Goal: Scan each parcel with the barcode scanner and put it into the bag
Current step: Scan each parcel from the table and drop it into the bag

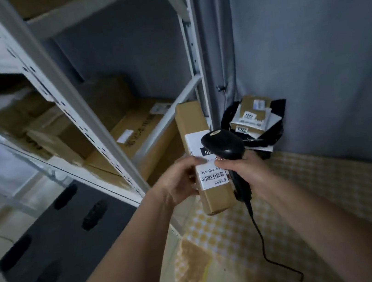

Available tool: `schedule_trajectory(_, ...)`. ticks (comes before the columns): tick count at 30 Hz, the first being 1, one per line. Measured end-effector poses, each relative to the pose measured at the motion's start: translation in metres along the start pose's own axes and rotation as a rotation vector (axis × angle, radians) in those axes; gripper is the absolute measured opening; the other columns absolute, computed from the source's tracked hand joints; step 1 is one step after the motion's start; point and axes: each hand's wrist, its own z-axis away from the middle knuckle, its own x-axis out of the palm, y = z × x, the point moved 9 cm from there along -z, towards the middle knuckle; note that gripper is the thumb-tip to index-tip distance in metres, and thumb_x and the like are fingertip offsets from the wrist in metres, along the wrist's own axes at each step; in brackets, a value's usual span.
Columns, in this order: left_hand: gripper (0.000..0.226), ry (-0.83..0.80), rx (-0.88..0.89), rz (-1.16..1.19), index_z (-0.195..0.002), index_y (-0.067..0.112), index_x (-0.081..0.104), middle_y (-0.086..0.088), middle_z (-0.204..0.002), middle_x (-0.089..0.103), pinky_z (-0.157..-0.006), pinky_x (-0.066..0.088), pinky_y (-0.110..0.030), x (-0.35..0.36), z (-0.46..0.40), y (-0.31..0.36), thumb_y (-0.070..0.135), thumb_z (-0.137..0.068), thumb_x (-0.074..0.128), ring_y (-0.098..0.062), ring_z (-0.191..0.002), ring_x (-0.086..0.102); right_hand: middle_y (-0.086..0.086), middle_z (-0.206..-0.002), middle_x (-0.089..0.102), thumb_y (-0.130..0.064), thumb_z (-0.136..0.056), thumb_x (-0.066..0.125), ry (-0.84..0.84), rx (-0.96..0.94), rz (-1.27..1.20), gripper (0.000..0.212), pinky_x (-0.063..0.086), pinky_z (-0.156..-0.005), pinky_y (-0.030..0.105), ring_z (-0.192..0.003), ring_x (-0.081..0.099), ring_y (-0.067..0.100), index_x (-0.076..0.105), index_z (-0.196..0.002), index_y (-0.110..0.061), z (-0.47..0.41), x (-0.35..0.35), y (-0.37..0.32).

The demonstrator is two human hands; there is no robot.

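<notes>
While the head view looks down past both forearms, the left hand (pixel 181 180) grasps a long cardboard parcel (pixel 193 125) from its left side, thumb laid across the white shipping label (pixel 210 173) and the other fingers curled behind the box. Parcel: brown, narrow, held nearly upright and slightly tilted, lifted in the air in front of the shelving, its lower end toward the camera. Label: white, with a barcode and printed code facing up.

The right hand (pixel 250 172) is clenched round the handle of a black barcode scanner (pixel 224 144); the scanner head sits over the upper part of the label, touching or just above it, which cannot be told. Its black cable (pixel 261 240) hangs from the handle base and trails toward the bottom edge of the view.

Bag (pixel 277 112): black, lying on the floor against the grey curtain (pixel 311 49), just right of the shelving's corner post. Several small flat parcels (pixel 251 116) with numbered labels lie in its mouth.

Other items: a white metal shelving unit (pixel 95 120) at left, its lower shelf stacked with cardboard boxes (pixel 130 129); a dark grey plastic pallet (pixel 58 244) on the floor at lower left; a yellow-and-white checked covering (pixel 241 229) under the hands.
</notes>
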Motion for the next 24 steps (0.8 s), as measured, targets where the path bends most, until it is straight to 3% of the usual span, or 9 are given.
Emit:
schedule_trajectory(1,0.034,0.017,0.006,-0.045,-0.109,0.012,0.067,-0.019,-0.112,0.065,-0.094,0.047,-0.053,0.003,0.005,0.010,0.017,-0.076,0.069,-0.030,-0.098,0.061,0.015,-0.094,0.073,0.003,-0.081,0.068,-0.019,-0.016,0.002,0.023,0.056,-0.084,0.046,-0.091,0.069,0.032,0.067,-0.102,-0.007,0.003,0.000,-0.007)
schedule_trajectory(3,0.021,0.040,0.043,-0.122,-0.104,0.008,0.067,-0.022,-0.109,0.067,-0.090,0.050,-0.055,0.007,0.012,0.030,0.009,-0.084,0.069,-0.025,-0.083,0.068,0.010,-0.087,0.073,0.004,-0.082,0.067,-0.041,-0.046,0.013,0.019,0.057,-0.071,0.035,-0.083,0.070,0.026,0.067,-0.096,-0.009,0.010,-0.001,-0.024)
schedule_trajectory(5,0.030,0.028,0.104,-0.138,-0.109,0.007,0.063,-0.019,-0.105,0.069,-0.083,0.053,-0.053,0.011,0.015,0.051,0.003,-0.081,0.071,-0.022,-0.076,0.071,0.009,-0.082,0.072,0.002,-0.083,0.067,-0.049,-0.081,0.045,0.014,0.054,-0.065,0.029,-0.073,0.069,0.018,0.067,-0.093,-0.009,0.017,-0.004,-0.043)
schedule_trajectory(7,0.045,0.034,0.190,-0.089,-0.119,0.008,0.058,-0.019,-0.112,0.068,-0.085,0.053,-0.058,0.012,0.020,0.078,-0.002,-0.078,0.072,-0.031,-0.094,0.070,0.007,-0.075,0.070,-0.003,-0.082,0.070,-0.012,-0.113,0.098,0.010,0.051,-0.060,0.028,-0.066,0.065,0.017,0.068,-0.091,-0.007,0.022,-0.013,-0.063)
schedule_trajectory(11,0.044,0.034,0.333,-0.009,-0.121,0.009,0.055,-0.017,-0.106,0.068,-0.067,0.059,-0.044,0.018,0.036,0.133,-0.012,-0.082,0.061,-0.027,-0.082,0.072,0.009,-0.065,0.063,-0.003,-0.079,0.071,0.054,-0.216,0.220,0.006,0.046,-0.050,0.023,-0.052,0.057,0.012,0.067,-0.083,-0.006,0.039,-0.024,-0.103)
schedule_trajectory(15,0.082,0.096,0.391,0.065,-0.140,0.018,0.041,-0.018,-0.123,0.065,-0.091,0.046,-0.066,0.011,0.040,0.168,-0.010,-0.070,0.074,-0.038,-0.110,0.063,0.002,-0.061,0.064,-0.006,-0.078,0.074,0.016,-0.336,0.342,0.011,0.048,-0.056,0.026,-0.048,0.056,0.009,0.067,-0.080,-0.013,0.060,-0.018,-0.120)
schedule_trajectory(24,0.088,0.193,0.398,0.107,-0.147,0.022,0.029,-0.015,-0.123,0.064,-0.089,0.042,-0.072,0.016,0.045,0.176,-0.007,-0.075,0.073,-0.037,-0.113,0.061,0.018,-0.073,0.069,-0.014,-0.081,0.073,0.038,-0.392,0.431,0.005,0.046,-0.061,0.031,-0.055,0.059,0.012,0.069,-0.077,-0.014,0.073,-0.023,-0.113)
